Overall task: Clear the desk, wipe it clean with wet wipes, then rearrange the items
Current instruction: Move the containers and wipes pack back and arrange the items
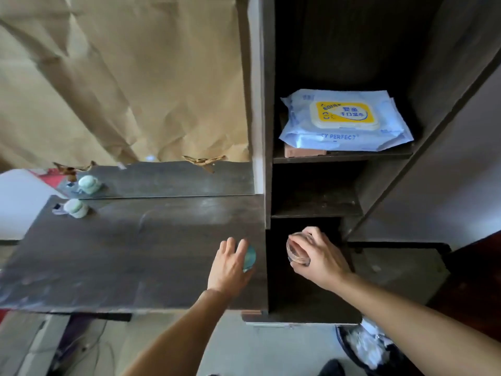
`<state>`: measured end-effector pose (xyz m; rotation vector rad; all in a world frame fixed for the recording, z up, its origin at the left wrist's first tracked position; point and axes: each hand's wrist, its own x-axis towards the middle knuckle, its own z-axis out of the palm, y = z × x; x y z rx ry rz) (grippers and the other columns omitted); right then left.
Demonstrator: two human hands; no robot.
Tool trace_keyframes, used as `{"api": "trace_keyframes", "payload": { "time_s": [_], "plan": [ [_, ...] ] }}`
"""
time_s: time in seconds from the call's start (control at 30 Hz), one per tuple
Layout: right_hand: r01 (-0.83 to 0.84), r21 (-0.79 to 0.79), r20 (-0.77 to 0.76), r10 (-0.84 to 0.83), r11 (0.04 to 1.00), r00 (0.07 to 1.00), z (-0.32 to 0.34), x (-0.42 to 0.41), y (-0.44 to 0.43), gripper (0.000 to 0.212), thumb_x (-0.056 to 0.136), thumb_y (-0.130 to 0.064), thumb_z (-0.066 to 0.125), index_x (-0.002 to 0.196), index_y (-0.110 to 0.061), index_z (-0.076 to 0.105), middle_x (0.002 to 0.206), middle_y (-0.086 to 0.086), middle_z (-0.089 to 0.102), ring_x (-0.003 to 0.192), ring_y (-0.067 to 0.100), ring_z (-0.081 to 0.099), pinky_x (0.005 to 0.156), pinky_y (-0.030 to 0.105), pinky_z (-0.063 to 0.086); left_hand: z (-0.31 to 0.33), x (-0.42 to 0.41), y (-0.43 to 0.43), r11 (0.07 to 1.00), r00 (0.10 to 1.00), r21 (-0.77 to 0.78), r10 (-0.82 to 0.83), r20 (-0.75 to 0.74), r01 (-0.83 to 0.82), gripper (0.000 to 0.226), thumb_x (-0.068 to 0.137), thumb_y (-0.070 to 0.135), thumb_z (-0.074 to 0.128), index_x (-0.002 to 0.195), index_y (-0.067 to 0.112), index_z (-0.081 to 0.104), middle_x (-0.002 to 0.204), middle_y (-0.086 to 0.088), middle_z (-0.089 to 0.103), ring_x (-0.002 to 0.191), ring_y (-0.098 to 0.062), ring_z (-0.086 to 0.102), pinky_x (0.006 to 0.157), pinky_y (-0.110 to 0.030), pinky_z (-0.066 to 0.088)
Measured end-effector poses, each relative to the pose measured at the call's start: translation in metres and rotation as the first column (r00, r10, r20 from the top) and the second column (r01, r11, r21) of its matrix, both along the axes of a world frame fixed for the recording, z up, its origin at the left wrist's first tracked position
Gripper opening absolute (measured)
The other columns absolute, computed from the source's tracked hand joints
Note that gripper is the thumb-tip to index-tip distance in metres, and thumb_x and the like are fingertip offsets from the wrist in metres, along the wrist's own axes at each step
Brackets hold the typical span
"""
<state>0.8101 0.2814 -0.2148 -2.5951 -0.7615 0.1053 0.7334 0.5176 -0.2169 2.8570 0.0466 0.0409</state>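
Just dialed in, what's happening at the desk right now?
A person is putting things back on a dark desk. The left hand rests on a small blue-green round item at the desk's right edge. The right hand grips a clear jar at the mouth of the lowest cubby of the shelf unit beside it. A pack of wet wipes lies on an upper shelf. A pale green item sits at the desk's far left, by the mirror.
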Motion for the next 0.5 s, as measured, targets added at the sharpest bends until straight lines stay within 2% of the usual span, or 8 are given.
{"api": "trace_keyframes", "payload": {
  "time_s": [0.1,0.33,0.5],
  "plan": [
    [-0.066,0.008,0.007,0.066,0.998,0.998,0.004,-0.016,0.06,0.06,0.068,-0.04,0.073,0.123,-0.033,0.05,0.124,-0.005,0.042,0.11,0.018,0.05,0.07,0.035,0.054,0.008,-0.038,0.066,0.997,0.997,0.004,0.074,-0.003,-0.074,0.062,0.054,0.032,0.084,0.104,0.016,0.051,0.091,-0.006,0.052,0.079,-0.027,0.051,0.068,-0.039,0.052],
    [-0.189,0.034,0.003,0.189,0.981,0.982,0.005,-0.046,0.206,0.059,0.064,-0.031,0.077,0.117,-0.035,0.051,0.12,-0.001,0.047,0.107,0.024,0.055,0.067,0.033,0.054,0.027,-0.111,0.207,0.971,0.971,0.013,0.238,-0.034,-0.237,0.058,0.063,0.029,0.079,0.111,0.018,0.049,0.1,-0.004,0.049,0.091,-0.026,0.048,0.076,-0.038,0.049],
    [-0.29,0.035,-0.026,0.291,0.956,0.956,0.003,-0.059,0.291,0.058,0.066,-0.034,0.073,0.118,-0.039,0.047,0.121,-0.002,0.046,0.108,0.023,0.055,0.067,0.036,0.055,0.033,-0.135,0.276,0.938,0.938,-0.01,0.345,-0.04,-0.346,0.056,0.063,0.03,0.078,0.109,0.018,0.05,0.099,-0.004,0.049,0.092,-0.027,0.048,0.074,-0.037,0.048]
  ]
}}
